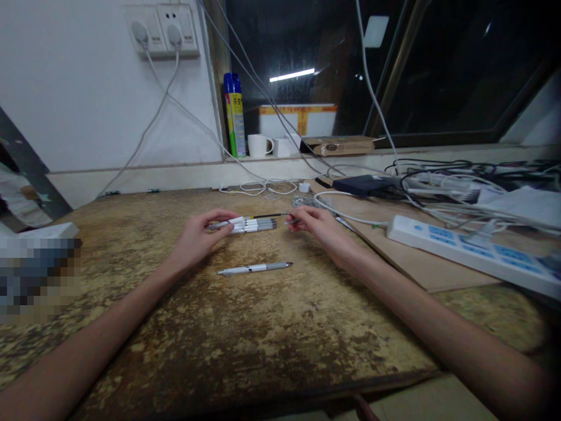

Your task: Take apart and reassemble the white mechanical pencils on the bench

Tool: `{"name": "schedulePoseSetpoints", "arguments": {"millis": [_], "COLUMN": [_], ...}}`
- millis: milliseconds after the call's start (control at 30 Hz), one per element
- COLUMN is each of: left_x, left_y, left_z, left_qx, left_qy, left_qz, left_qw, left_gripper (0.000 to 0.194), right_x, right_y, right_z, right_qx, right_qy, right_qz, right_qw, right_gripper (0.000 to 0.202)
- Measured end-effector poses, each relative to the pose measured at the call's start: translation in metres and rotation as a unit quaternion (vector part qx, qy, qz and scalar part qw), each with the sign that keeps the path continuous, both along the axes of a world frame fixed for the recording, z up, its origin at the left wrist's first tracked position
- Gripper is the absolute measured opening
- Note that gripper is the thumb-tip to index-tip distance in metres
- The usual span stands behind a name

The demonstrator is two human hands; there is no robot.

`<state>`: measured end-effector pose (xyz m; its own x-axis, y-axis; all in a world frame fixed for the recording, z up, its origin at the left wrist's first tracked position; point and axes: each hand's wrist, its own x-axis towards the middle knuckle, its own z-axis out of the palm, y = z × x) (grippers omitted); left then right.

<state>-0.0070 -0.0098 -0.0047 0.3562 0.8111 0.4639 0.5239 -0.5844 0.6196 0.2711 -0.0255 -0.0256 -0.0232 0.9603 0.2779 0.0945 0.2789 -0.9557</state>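
Observation:
My left hand (204,233) is closed on a white pen barrel (235,221), at the left end of a row of white-and-grey pens (260,225) lying side by side on the table. A thin dark refill (267,216) with a yellowish section extends from the barrel toward my right hand (307,222). The fingertips of that hand are pinched round a small greyish piece (289,221), too small to identify. Nearer to me, a single white-and-grey pen (255,269) lies apart, its tip pointing right.
On the worn wooden table (245,333), a white power strip (473,248) and a brown board (421,263) lie at the right. Tangled cables and a dark box (363,185) sit behind them. A spray can (235,117) and white mug (259,145) stand on the sill.

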Motion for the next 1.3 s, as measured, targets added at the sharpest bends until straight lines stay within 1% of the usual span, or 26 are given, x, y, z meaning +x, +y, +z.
{"name": "schedulePoseSetpoints", "arguments": {"millis": [100, 200, 333, 467, 633, 900, 967, 1067, 1133, 1233, 1300], "left_x": [0.002, 0.004, 0.007, 0.009, 0.008, 0.009, 0.009, 0.008, 0.008, 0.008, 0.007], "left_y": [-0.003, -0.008, -0.013, -0.014, -0.015, -0.014, -0.014, -0.014, -0.014, -0.013, -0.012], "left_z": [0.002, 0.004, 0.004, 0.003, 0.002, -0.001, -0.001, 0.001, 0.002, 0.002, 0.002], "left_qx": [-0.004, -0.024, -0.048, -0.05, -0.061, -0.068, -0.066, -0.057, -0.053, -0.056, -0.056], "left_qy": [0.003, 0.008, 0.017, 0.028, 0.031, 0.021, 0.026, 0.029, 0.023, 0.013, 0.011], "left_qz": [-0.007, -0.017, -0.033, -0.034, -0.018, -0.023, -0.018, -0.014, -0.015, -0.015, -0.009], "left_qw": [1.0, 1.0, 0.998, 0.998, 0.998, 0.997, 0.997, 0.998, 0.998, 0.998, 0.998], "left_gripper": [0.028, 0.032, 0.036, 0.037, 0.042, 0.037, 0.039, 0.039, 0.038, 0.038, 0.039], "right_x": [0.001, 0.0, -0.004, -0.007, -0.007, -0.007, -0.007, -0.008, -0.007, -0.005, -0.004], "right_y": [0.0, 0.0, -0.001, -0.003, -0.002, 0.001, 0.002, 0.002, 0.003, 0.003, 0.003], "right_z": [-0.001, -0.003, -0.004, -0.004, -0.007, -0.011, -0.011, -0.01, -0.01, -0.008, -0.006], "right_qx": [0.042, 0.082, 0.107, 0.107, 0.094, 0.099, 0.097, 0.09, 0.086, 0.077, 0.07], "right_qy": [-0.057, -0.112, -0.124, -0.119, -0.135, -0.14, -0.132, -0.094, -0.076, -0.065, -0.036], "right_qz": [-0.003, -0.005, 0.008, 0.023, 0.032, 0.041, 0.047, 0.055, 0.035, -0.019, -0.033], "right_qw": [0.997, 0.99, 0.987, 0.987, 0.986, 0.984, 0.985, 0.99, 0.993, 0.995, 0.996], "right_gripper": [0.026, 0.023, 0.02, 0.019, 0.021, 0.021, 0.023, 0.028, 0.026, 0.017, 0.018]}}
